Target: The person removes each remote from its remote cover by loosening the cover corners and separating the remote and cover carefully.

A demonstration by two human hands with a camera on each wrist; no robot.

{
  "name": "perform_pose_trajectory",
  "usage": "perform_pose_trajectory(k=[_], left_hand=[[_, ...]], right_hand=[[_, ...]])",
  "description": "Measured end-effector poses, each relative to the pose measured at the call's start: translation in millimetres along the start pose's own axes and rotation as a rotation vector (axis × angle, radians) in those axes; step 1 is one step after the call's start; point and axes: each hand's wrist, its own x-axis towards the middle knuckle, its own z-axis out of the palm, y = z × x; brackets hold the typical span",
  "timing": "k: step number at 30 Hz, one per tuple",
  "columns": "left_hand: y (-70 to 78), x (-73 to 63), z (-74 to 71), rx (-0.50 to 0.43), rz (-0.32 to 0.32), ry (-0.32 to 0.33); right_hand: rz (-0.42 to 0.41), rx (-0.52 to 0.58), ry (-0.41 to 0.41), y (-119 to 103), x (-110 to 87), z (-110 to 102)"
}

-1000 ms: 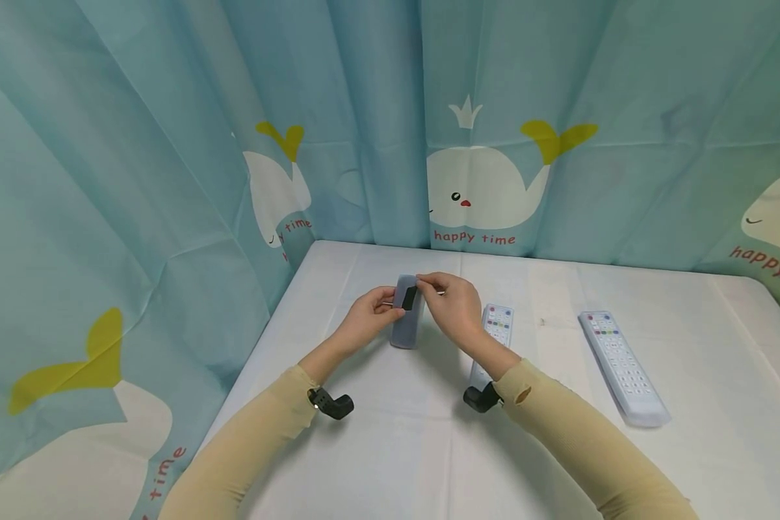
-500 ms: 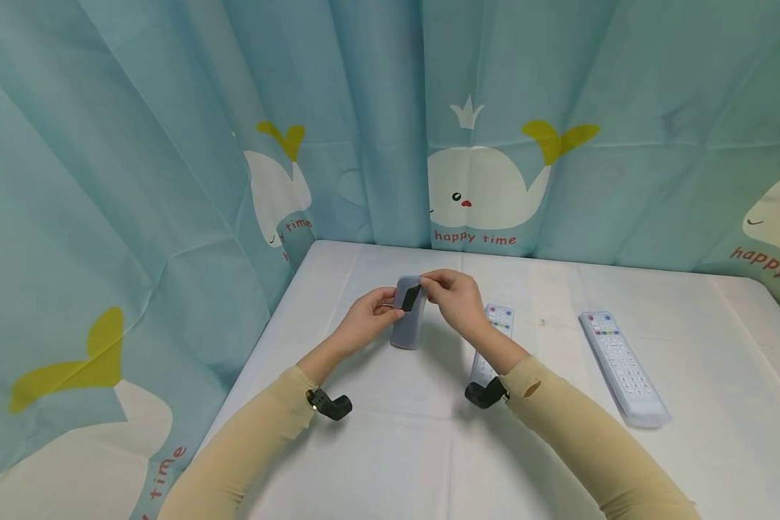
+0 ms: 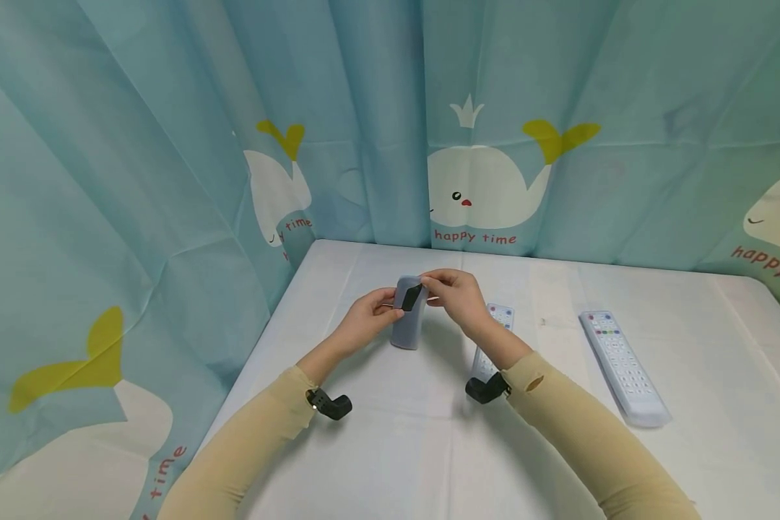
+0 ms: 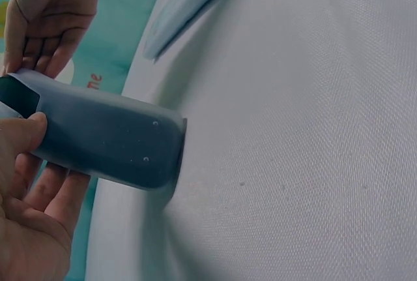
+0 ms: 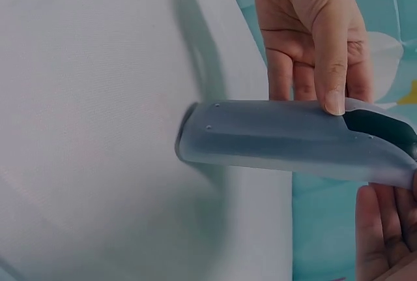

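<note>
A dark remote control (image 5: 381, 126) shows through the opening of a translucent silicone cover (image 3: 406, 332), its back facing me. My left hand (image 3: 362, 319) grips the cover's left side, thumb on the back and fingers beneath. At the upper right edge of the opening, my right hand (image 3: 456, 297) pinches the cover's rim. In the left wrist view the cover's lower end (image 4: 153, 144) tilts down close to the white cloth; whether it touches is unclear. The right fingertips are partly cut off in the right wrist view.
A white remote in a clear cover (image 3: 502, 316) lies partly under my right forearm. Another covered white remote (image 3: 624, 368) lies farther right on the white table (image 3: 390, 462). A blue whale-print curtain (image 3: 377, 144) borders the back and left.
My right hand has shifted slightly up and right, drawing the cover's rim aside; the dark patch in the opening has changed shape. My left hand has stayed nearly still.
</note>
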Motion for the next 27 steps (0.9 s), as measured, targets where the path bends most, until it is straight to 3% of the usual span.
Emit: perform_pose_trajectory(k=[14,22,27], left_hand=[[1.5,-1.7,-3.8,0.043,0.039,-0.047],[-0.2,-2.7,-6.1,0.026,0.049,-0.077],[-2.0,-2.4,-5.6,0.022,0.048,-0.058]], right_hand=[[0.086,0.000,-0.007,2.2,7.8,0.7],[0.218,0.104,-0.006,2.1,10.4,2.2],[0.205,0.134,-0.028,6.0,10.6,3.5]])
